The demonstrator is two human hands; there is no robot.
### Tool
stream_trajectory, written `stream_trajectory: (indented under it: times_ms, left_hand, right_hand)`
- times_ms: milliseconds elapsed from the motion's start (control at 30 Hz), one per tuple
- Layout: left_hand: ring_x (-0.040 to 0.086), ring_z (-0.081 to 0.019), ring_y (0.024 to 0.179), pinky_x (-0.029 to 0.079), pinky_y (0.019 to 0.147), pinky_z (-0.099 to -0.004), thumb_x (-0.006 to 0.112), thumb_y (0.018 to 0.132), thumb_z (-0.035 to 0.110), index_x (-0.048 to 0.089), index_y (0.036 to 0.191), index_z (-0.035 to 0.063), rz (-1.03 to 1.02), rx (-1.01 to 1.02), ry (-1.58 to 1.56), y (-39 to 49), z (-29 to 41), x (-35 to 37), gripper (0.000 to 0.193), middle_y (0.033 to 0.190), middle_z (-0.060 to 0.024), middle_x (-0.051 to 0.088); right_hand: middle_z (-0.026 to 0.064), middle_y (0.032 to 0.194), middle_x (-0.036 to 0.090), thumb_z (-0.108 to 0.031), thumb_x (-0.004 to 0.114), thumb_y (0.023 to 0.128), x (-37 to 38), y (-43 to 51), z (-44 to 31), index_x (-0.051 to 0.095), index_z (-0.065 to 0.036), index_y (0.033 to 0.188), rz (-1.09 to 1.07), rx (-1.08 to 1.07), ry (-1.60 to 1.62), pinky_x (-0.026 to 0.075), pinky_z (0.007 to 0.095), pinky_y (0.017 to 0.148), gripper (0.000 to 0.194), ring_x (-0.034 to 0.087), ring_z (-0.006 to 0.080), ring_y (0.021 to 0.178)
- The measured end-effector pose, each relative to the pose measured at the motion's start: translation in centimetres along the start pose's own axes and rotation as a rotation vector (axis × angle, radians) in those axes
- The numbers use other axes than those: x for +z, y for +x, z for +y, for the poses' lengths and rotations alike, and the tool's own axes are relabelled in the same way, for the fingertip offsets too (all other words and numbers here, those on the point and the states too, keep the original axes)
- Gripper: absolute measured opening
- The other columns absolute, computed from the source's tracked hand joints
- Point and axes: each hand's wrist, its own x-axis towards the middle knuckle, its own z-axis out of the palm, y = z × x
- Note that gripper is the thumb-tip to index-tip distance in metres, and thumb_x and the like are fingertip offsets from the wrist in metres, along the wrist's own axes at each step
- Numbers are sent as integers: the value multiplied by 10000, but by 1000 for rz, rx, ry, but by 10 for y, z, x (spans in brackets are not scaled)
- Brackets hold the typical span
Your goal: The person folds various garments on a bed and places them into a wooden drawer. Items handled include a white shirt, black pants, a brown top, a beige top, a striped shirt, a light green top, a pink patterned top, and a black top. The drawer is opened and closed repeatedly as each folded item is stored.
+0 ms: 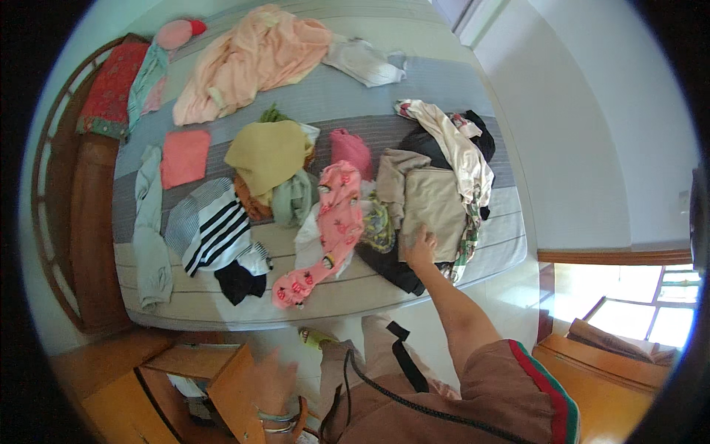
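My right hand (pixel 422 248) rests on the near-left part of a folded beige garment (pixel 435 208) at the right of the bed. Its fingers touch the cloth; whether they pinch it is unclear. A brown-grey garment (pixel 396 172) lies left of the beige one, and a cream satin garment with printed ends (pixel 452 139) drapes along its right. Dark clothing (pixel 394 272) shows beneath. Low before me, my left hand (pixel 275 380) is blurred beside an orange-brown wooden cabinet (pixel 230 383), with nothing visible in it and bangles at the wrist.
The striped bed (pixel 216 319) bears a pink printed garment (pixel 338 216), a mustard cloth (pixel 269 150), a black-and-white striped top (pixel 216 222), a folded coral cloth (pixel 186 158) and a large peach cloth (pixel 255 61). A wooden headboard (pixel 94 222) stands left; a white wall (pixel 571 139) is right.
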Motion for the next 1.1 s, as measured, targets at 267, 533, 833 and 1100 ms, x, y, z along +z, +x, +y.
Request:
stream_trajectory:
  times_ms: [267, 533, 833, 1100]
  left_hand:
    - [599, -391, 1021, 484, 862, -459, 698, 788, 303, 514, 1280, 21, -92, 484, 76, 26, 104, 24, 596, 1152, -212, 612]
    - [556, -389, 1119, 455, 936, -450, 662, 843, 364, 458, 1339, 12, -259, 515, 74, 36, 105, 20, 641, 1243, -232, 566]
    - [491, -337, 1244, 404, 1035, -462, 596, 903, 439, 357, 1435, 39, -569, 337, -590, 100, 147, 8, 707, 1421, -175, 436]
    - [449, -326, 1276, 361, 1074, -492, 512, 900, 587, 288, 1480, 76, -729, 342, -1882, 103, 195, 0, 805, 1505, -128, 329]
  right_hand:
    - [295, 1543, -54, -271, 729, 773, -17, 35, -37, -108, -163, 1517, -231, 253, -53, 299, 669, 1023, 1126, 60, 465, 1428]
    - [166, 1075, 659, -14, 563, 739, -83, 83, 82, 404, -41, 1407, -204, -190, 619, 468, 340, 920, 688, 621, 246, 1018]
    - [130, 1101, 615, 58, 514, 625, -289, -15, 26, 529, 36, 1253, -381, -48, 1482, 519, 350, 869, 628, 618, 253, 979]
    - [175, 1095, 656, 52, 536, 551, -299, -79, -77, 583, 48, 1171, -642, -308, 1833, 508, 382, 899, 622, 642, 311, 998]
